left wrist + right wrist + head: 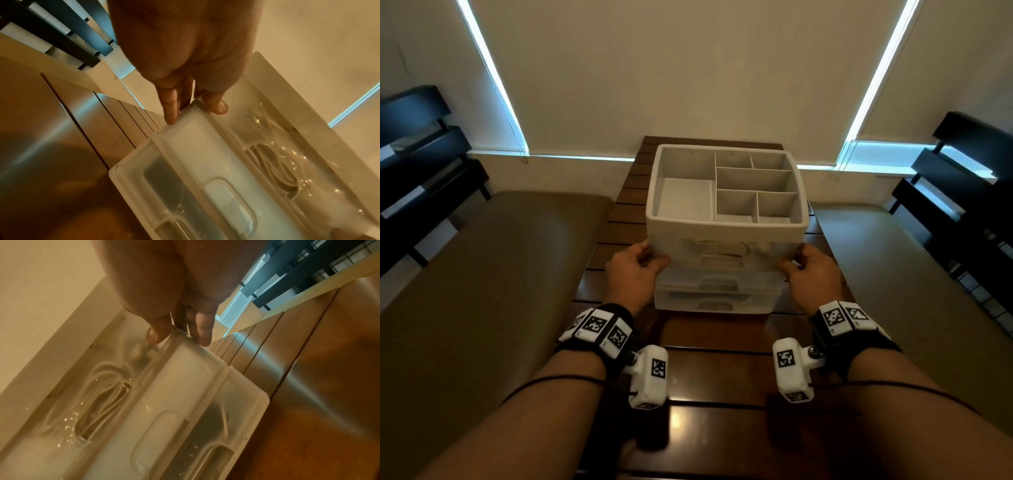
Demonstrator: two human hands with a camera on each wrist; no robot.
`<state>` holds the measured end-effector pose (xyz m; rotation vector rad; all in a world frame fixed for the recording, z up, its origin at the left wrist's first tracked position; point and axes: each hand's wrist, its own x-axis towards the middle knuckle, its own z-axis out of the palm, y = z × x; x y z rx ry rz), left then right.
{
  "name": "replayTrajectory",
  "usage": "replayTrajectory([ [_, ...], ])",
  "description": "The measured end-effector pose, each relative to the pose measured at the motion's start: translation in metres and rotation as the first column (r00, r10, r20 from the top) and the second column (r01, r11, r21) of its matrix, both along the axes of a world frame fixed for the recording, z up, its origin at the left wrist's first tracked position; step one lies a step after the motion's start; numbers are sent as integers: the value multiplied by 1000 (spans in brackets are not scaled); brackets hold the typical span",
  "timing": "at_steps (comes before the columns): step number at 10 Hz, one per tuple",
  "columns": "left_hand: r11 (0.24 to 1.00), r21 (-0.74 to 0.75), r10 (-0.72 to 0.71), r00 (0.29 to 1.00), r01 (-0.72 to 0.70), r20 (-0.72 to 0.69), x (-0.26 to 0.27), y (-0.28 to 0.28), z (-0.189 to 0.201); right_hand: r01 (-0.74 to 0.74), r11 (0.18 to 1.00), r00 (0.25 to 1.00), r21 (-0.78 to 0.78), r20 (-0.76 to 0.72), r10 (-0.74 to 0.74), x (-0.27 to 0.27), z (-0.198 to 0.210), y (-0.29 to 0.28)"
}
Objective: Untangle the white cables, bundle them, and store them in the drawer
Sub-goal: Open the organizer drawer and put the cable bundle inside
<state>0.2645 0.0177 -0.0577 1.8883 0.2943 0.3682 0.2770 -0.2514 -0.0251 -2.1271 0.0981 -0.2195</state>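
The coiled white cables (273, 168) lie inside the top drawer (726, 251) of the organizer (726, 226), behind its clear front. The drawer's long axis runs left to right. The left hand (635, 270) pinches its left front corner and the right hand (810, 274) its right corner, equally near. The closing push would run away from the person, across the table (722, 359).
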Motion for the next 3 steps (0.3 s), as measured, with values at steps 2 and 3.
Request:
replayTrajectory([
  [2, 1000, -19, 3, 999, -4, -49, 12, 1, 2, -17, 1000, 998, 4, -57, 17, 12, 7, 3],
  [3, 997, -68, 25, 997, -30, -67, -2, 2, 6, -10, 998, 998, 59, -60, 13, 2, 12, 2],
])
